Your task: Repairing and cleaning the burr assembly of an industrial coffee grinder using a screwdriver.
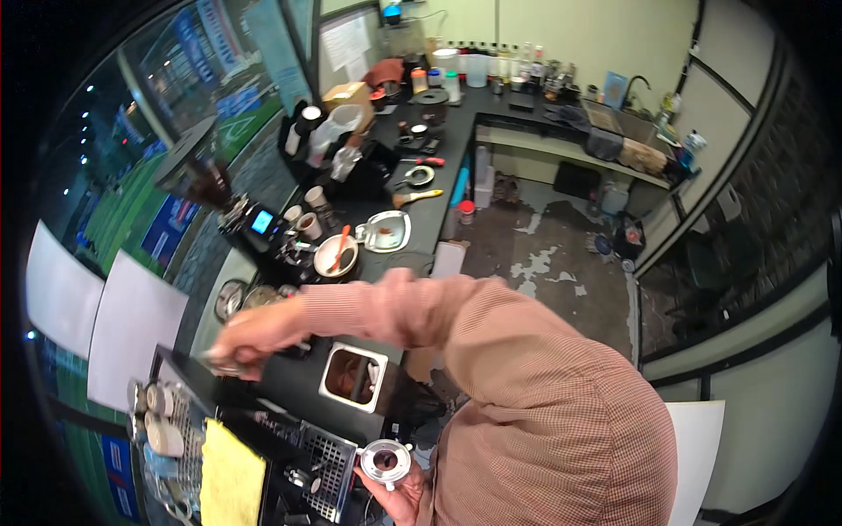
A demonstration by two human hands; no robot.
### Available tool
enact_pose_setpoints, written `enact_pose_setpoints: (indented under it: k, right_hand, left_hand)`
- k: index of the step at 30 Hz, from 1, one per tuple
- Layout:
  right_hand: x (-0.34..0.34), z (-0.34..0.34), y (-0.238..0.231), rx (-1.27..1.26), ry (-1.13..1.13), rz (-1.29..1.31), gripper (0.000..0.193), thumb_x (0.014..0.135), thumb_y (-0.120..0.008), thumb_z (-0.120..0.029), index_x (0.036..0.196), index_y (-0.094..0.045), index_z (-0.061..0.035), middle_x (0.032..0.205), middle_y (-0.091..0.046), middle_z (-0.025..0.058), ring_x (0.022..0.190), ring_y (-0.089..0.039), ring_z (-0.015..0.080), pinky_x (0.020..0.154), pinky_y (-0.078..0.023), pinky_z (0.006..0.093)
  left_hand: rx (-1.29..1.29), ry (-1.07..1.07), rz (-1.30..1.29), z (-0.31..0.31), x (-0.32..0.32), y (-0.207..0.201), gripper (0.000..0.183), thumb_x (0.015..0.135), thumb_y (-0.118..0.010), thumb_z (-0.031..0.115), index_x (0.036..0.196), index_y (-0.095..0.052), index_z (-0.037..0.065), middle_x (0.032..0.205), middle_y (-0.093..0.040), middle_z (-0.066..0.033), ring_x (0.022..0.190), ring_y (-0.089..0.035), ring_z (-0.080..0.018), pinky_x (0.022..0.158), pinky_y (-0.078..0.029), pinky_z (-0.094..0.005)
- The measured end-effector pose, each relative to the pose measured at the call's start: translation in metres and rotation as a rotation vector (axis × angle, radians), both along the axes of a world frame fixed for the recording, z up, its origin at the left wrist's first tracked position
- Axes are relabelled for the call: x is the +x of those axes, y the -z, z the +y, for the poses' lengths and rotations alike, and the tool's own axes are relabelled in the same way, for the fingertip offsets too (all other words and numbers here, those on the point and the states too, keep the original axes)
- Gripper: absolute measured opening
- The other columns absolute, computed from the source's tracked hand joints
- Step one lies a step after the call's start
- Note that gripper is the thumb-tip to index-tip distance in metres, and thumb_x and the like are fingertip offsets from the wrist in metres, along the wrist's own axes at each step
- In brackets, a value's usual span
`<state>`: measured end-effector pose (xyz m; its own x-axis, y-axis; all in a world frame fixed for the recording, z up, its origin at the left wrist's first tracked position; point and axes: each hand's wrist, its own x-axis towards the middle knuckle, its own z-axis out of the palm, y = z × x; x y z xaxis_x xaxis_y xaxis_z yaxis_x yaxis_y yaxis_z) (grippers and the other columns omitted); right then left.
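My left hand (402,501) is closed round a silver portafilter (386,451), held face up near my body. Its round opening shows brown inside; the handle is hidden. My right arm reaches across the counter to the left. At its end, my right hand (250,344) is curled and somewhat blurred above the counter, by the coffee machine's top. A small shiny thing shows under its fingers, too blurred to name. Between the hands, a steel knock box (382,383) with a dark crossbar has brown grounds inside. The machine's grated drip tray (331,469) lies beside my left hand.
A yellow cloth (231,473) and stacked cups (160,401) are on the machine. Beyond my right arm stand a grinder (254,230), a white bowl (326,257) with a red spoon, a white dish (399,230) and a brush (419,198). A sink (645,130) is far right.
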<state>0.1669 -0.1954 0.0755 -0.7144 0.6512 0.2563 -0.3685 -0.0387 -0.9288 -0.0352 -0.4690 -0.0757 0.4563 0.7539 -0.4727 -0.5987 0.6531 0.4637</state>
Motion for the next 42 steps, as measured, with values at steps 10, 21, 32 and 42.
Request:
enact_pose_setpoints:
  k: [10, 21, 32, 42]
  right_hand:
    - [0.3, -0.3, 0.214, -0.922, 0.465, 0.486, 0.045, 0.103, -0.057, -0.046, 0.117, -0.063, -0.0037, 0.131, -0.066, 0.0104, 0.108, -0.065, 0.0206, 0.095, -0.058, 0.0354]
    - [0.502, -0.41, 0.22, -0.863, 0.819, 0.736, 0.059, 0.105, -0.05, -0.046, 0.135, -0.061, 0.0033, 0.136, -0.062, 0.0191, 0.102, -0.068, 0.026, 0.092, -0.06, 0.0401]
    - [0.639, -0.401, 0.223, -0.991, 1.017, 0.951, 0.075, 0.097, -0.06, -0.046, 0.148, -0.046, 0.0082, 0.131, -0.063, 0.0187, 0.106, -0.065, 0.0263, 0.096, -0.055, 0.0383]
    - [0.823, -0.354, 0.215, -0.854, 1.385, 0.834, 0.061, 0.105, -0.049, -0.046, 0.137, -0.057, 0.005, 0.128, -0.066, 0.0139, 0.1, -0.068, 0.0231, 0.092, -0.059, 0.0362]
  left_hand:
    - [0.006, 0.267, -0.152, 0.021, 0.164, 0.01, 0.065, 0.104, -0.05, 0.062, 0.134, -0.057, 0.005, 0.121, -0.068, -0.0165, 0.095, -0.068, -0.0286, 0.078, -0.059, -0.0363]
    - [0.067, 0.507, -0.263, 0.022, 0.473, -0.011, 0.072, 0.104, -0.047, 0.061, 0.153, -0.042, 0.008, 0.144, -0.058, -0.0175, 0.124, -0.064, -0.0269, 0.1, -0.055, -0.0348]
    - [0.284, 0.686, 0.096, 0.058, 0.661, 0.046, 0.05, 0.105, -0.062, 0.03, 0.147, -0.049, 0.006, 0.136, -0.064, -0.0098, 0.126, -0.063, -0.0221, 0.103, -0.054, -0.0382]
    - [0.89, 0.835, 0.227, 0.185, 0.921, 0.029, 0.069, 0.086, -0.086, 0.014, 0.143, -0.049, 0.002, 0.127, -0.065, -0.0087, 0.118, -0.064, -0.0174, 0.103, -0.052, -0.0332]
